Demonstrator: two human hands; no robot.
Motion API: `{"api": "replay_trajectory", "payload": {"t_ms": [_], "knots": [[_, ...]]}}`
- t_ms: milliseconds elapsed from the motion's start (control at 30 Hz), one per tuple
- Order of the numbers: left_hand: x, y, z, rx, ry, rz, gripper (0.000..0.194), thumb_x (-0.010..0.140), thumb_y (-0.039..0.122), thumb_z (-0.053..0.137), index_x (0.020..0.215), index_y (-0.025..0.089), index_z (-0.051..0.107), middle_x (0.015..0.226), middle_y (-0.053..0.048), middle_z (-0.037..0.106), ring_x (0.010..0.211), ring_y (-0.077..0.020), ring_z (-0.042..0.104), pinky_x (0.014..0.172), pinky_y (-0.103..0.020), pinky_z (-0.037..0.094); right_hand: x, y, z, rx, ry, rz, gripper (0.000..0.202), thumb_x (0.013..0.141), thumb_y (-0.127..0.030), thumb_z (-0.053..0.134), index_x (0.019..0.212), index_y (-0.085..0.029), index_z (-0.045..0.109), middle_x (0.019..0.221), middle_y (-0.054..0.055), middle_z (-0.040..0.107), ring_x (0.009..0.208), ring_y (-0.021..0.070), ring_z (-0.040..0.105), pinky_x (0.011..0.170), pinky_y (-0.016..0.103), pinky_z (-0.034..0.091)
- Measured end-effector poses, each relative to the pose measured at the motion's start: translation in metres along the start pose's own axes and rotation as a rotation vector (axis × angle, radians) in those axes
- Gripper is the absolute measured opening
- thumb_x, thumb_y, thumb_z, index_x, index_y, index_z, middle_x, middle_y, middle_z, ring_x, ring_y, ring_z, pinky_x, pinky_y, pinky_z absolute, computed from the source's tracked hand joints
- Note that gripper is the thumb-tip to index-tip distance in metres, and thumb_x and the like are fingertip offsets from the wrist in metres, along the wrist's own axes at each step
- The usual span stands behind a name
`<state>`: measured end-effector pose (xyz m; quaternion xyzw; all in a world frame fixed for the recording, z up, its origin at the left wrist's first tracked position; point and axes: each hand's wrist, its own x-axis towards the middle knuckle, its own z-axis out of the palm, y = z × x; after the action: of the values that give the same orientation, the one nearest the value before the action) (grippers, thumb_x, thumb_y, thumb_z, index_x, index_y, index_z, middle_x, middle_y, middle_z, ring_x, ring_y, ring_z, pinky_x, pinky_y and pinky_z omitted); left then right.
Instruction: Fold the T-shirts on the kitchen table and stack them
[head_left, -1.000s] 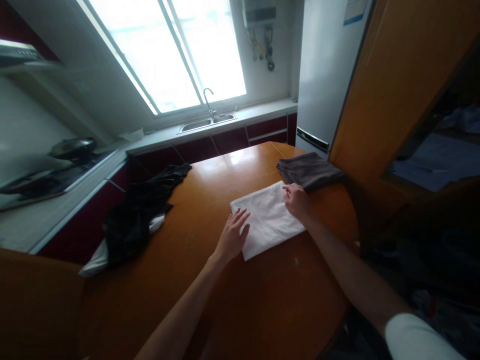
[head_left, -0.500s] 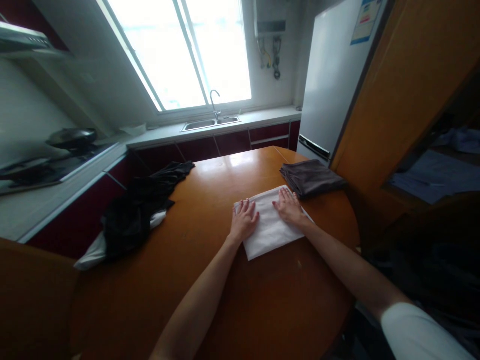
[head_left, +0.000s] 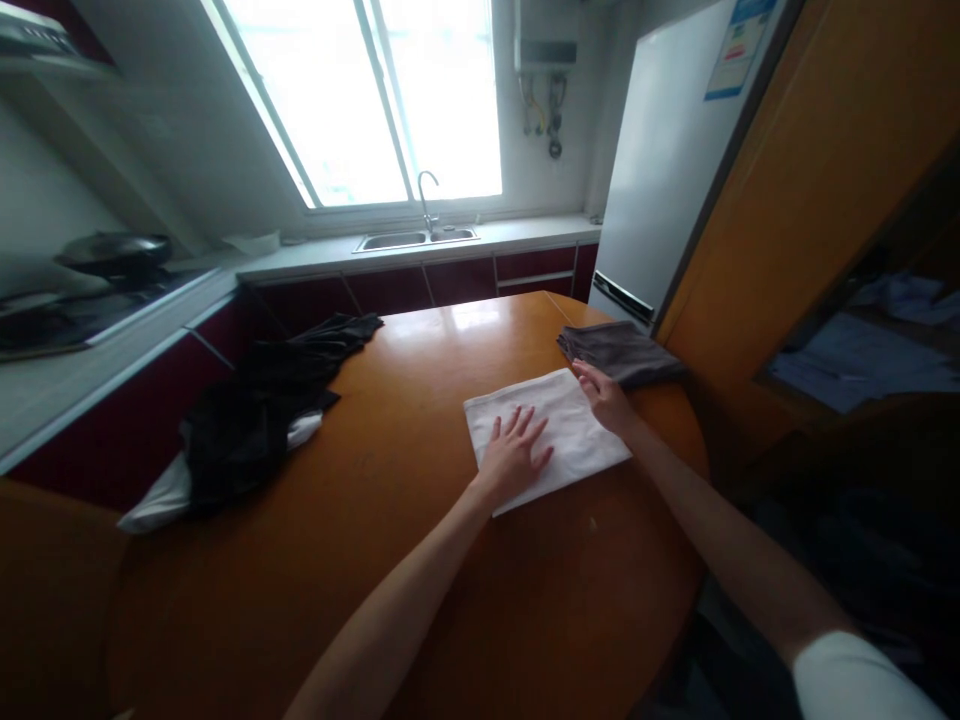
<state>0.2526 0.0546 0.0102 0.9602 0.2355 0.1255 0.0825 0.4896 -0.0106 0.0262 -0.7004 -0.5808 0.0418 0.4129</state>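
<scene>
A folded white cloth (head_left: 562, 410) lies flat on the wooden table (head_left: 420, 420). My left hand (head_left: 514, 455) rests on its left part with the fingers spread. At the cloth's right edge is my right hand (head_left: 604, 397), its fingers stretched out and nothing held in them. Just beyond that hand, a folded dark grey cloth (head_left: 630, 352) lies near the table's right edge, partly behind the fingertips.
Dark clothing (head_left: 247, 430) with a white piece (head_left: 161, 500) is heaped on the table's left side. Beyond the table stand a counter with a sink (head_left: 394, 241), a stove with a pan (head_left: 116, 250), and a refrigerator (head_left: 664, 150).
My left hand has moved right, further onto the white cloth. My right hand has shifted right to the cloth's edge, close to the grey cloth. The view has shifted slightly.
</scene>
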Motion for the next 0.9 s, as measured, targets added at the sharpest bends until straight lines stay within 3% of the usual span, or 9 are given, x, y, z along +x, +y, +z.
{"api": "replay_trajectory", "payload": {"t_ms": [133, 267, 400, 533, 667, 767, 900], "knots": [[-0.001, 0.007, 0.01, -0.011, -0.08, -0.001, 0.059, 0.101, 0.056, 0.04, 0.155, 0.031, 0.04, 0.167, -0.006, 0.026, 0.156, -0.0315, 0.016, 0.123, -0.061, 0.015, -0.04, -0.004, 0.005, -0.262, -0.215, -0.025, 0.058, 0.102, -0.037, 0.035, 0.155, -0.014, 0.041, 0.163, 0.012, 0.035, 0.152, 0.0239, 0.027, 0.124, 0.044, 0.021], [-0.002, 0.007, 0.01, -0.016, -0.075, -0.011, 0.058, 0.101, 0.056, 0.041, 0.155, 0.033, 0.04, 0.168, -0.003, 0.025, 0.156, -0.0307, 0.015, 0.124, -0.06, 0.015, -0.053, -0.002, 0.015, -0.434, -0.361, 0.014, 0.061, 0.103, -0.04, 0.034, 0.157, -0.012, 0.036, 0.166, 0.014, 0.026, 0.154, 0.025, 0.022, 0.124, 0.048, 0.019], [0.004, -0.002, 0.0, -0.036, -0.049, -0.02, 0.056, 0.102, 0.051, 0.041, 0.153, 0.027, 0.043, 0.164, -0.006, 0.034, 0.154, -0.0289, 0.023, 0.124, -0.056, 0.02, -0.05, 0.004, 0.016, -0.4, -0.306, 0.047, 0.06, 0.103, -0.04, 0.034, 0.155, -0.011, 0.038, 0.165, 0.014, 0.029, 0.153, 0.0244, 0.026, 0.123, 0.046, 0.02], [0.023, -0.028, -0.011, 0.031, 0.047, -0.129, 0.054, 0.103, 0.045, 0.04, 0.154, 0.024, 0.042, 0.163, -0.009, 0.035, 0.154, -0.0288, 0.023, 0.124, -0.055, 0.018, -0.052, 0.009, 0.015, -0.332, -0.182, 0.071, 0.057, 0.102, -0.037, 0.034, 0.151, -0.01, 0.046, 0.16, 0.015, 0.039, 0.15, 0.0239, 0.032, 0.122, 0.042, 0.024], [0.036, -0.046, -0.009, 0.073, -0.037, -0.223, 0.058, 0.102, 0.047, 0.04, 0.156, 0.024, 0.039, 0.164, -0.012, 0.032, 0.154, -0.0334, 0.022, 0.122, -0.06, 0.018, -0.055, 0.004, 0.016, -0.338, -0.115, 0.081, 0.058, 0.102, -0.036, 0.035, 0.154, -0.011, 0.042, 0.16, 0.014, 0.039, 0.15, 0.0249, 0.032, 0.122, 0.043, 0.026], [0.037, -0.042, -0.004, 0.083, 0.015, -0.201, 0.057, 0.101, 0.043, 0.041, 0.156, 0.025, 0.038, 0.165, -0.012, 0.031, 0.154, -0.0329, 0.021, 0.123, -0.06, 0.017, -0.049, -0.009, 0.021, -0.371, -0.085, 0.056, 0.058, 0.102, -0.035, 0.031, 0.155, -0.012, 0.041, 0.162, 0.013, 0.036, 0.152, 0.0238, 0.029, 0.123, 0.042, 0.023], [0.033, -0.028, 0.004, 0.064, 0.075, -0.131, 0.057, 0.101, 0.041, 0.041, 0.156, 0.025, 0.037, 0.165, -0.009, 0.03, 0.155, -0.0309, 0.019, 0.124, -0.057, 0.015, -0.017, -0.024, 0.038, -0.437, -0.139, 0.004, 0.061, 0.103, -0.036, 0.03, 0.155, -0.006, 0.038, 0.164, 0.016, 0.031, 0.154, 0.0247, 0.023, 0.125, 0.042, 0.017]]}}
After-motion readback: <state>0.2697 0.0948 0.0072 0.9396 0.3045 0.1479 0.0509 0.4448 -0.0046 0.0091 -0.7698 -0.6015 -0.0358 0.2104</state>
